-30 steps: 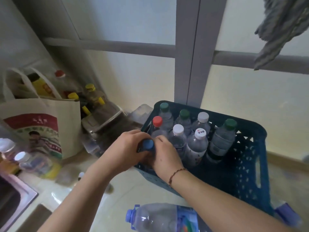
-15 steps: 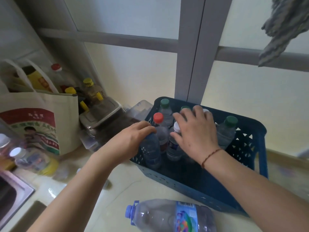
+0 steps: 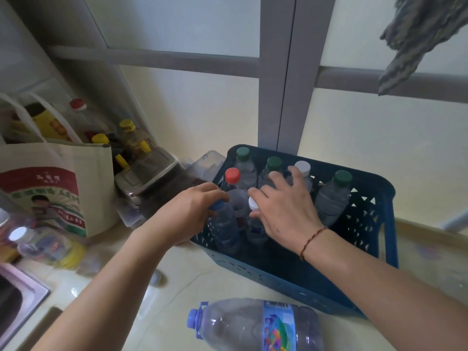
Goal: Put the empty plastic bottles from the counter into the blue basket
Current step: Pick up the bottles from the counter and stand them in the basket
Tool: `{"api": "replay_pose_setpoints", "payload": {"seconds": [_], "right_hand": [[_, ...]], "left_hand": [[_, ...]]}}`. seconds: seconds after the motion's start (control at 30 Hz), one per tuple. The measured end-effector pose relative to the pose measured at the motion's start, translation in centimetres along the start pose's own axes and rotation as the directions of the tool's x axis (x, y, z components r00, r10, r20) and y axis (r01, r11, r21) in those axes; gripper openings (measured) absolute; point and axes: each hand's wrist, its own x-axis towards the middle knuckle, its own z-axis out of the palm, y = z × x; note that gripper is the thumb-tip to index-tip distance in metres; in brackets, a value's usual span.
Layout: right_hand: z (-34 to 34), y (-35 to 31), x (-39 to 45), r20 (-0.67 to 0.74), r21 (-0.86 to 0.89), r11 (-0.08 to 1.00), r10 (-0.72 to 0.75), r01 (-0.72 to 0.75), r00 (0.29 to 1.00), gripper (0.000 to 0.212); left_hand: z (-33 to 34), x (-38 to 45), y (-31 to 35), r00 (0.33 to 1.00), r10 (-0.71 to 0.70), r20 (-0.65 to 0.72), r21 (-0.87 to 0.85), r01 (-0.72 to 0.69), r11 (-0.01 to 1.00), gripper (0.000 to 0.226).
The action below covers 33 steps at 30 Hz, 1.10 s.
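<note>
The blue basket (image 3: 372,224) stands on the counter against the wall and holds several upright clear bottles with green, red and white caps. My left hand (image 3: 187,214) grips the neck of a blue-capped bottle (image 3: 224,224) standing in the basket's near left corner. My right hand (image 3: 286,209) lies spread, fingers apart, over the tops of the middle bottles, touching a white-capped bottle (image 3: 254,221). A large clear jug (image 3: 253,325) with a blue cap and a colourful label lies on its side on the counter in front of the basket.
A printed tote bag (image 3: 58,193) with oil bottles stands at the left, next to a metal box (image 3: 149,178) and clear containers. More bottles (image 3: 48,244) lie at the left edge above the sink (image 3: 15,297). A grey cloth (image 3: 425,34) hangs top right.
My right hand left the blue-capped bottle and moved up over the middle bottles, fingers spread. My left hand has kept its hold on the blue-capped bottle, which now stands in the basket's corner.
</note>
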Motion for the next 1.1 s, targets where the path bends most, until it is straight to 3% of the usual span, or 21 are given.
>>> {"api": "replay_pose_setpoints", "payload": {"seconds": [0.17, 0.33, 0.5, 0.63, 0.73, 0.93, 1.03, 1.1], "right_hand": [[-0.7, -1.4, -1.1, -0.009, 0.066, 0.996, -0.055, 0.056, 0.998, 0.037], [-0.6, -3.4, -2.9, 0.033, 0.379, 0.922, -0.097, 0.077, 0.995, 0.030], [-0.1, -3.1, -3.1, 0.136, 0.588, 0.800, 0.048, -0.120, 0.990, 0.036], [0.6, -3.5, -3.5, 0.252, 0.666, 0.708, 0.084, -0.235, 0.964, 0.041], [1.1, -4.2, -3.3, 0.239, 0.734, 0.624, 0.131, -0.268, 0.962, 0.039], [1.4, -4.3, -3.7, 0.254, 0.769, 0.568, 0.150, -0.294, 0.955, 0.040], [1.8, -3.3, -3.8, 0.346, 0.770, 0.522, 0.141, -0.366, 0.928, 0.052], [2.0, -2.5, -4.0, 0.371, 0.793, 0.474, 0.123, -0.383, 0.920, 0.060]], "left_hand": [[-0.9, 0.0, -0.4, 0.997, 0.028, 0.070, -0.031, -0.026, 0.999, 0.041], [-1.4, -0.2, 0.0, 0.988, 0.017, 0.153, -0.086, -0.004, 0.996, 0.041], [-1.4, -0.1, 0.2, 0.978, -0.023, 0.205, -0.107, 0.046, 0.993, 0.026], [-1.6, 0.0, -0.2, 0.968, -0.005, 0.252, -0.104, 0.032, 0.994, 0.022], [-1.5, -0.5, -0.3, 0.967, 0.018, 0.253, -0.112, 0.011, 0.994, 0.023], [-1.0, -0.7, 0.3, 0.964, 0.024, 0.266, -0.005, -0.023, 1.000, 0.038], [-1.4, -0.4, 1.2, 0.948, 0.024, 0.316, 0.068, -0.048, 0.997, 0.053], [-1.2, -0.1, 2.6, 0.964, 0.091, 0.250, 0.078, -0.113, 0.991, 0.058]]}}
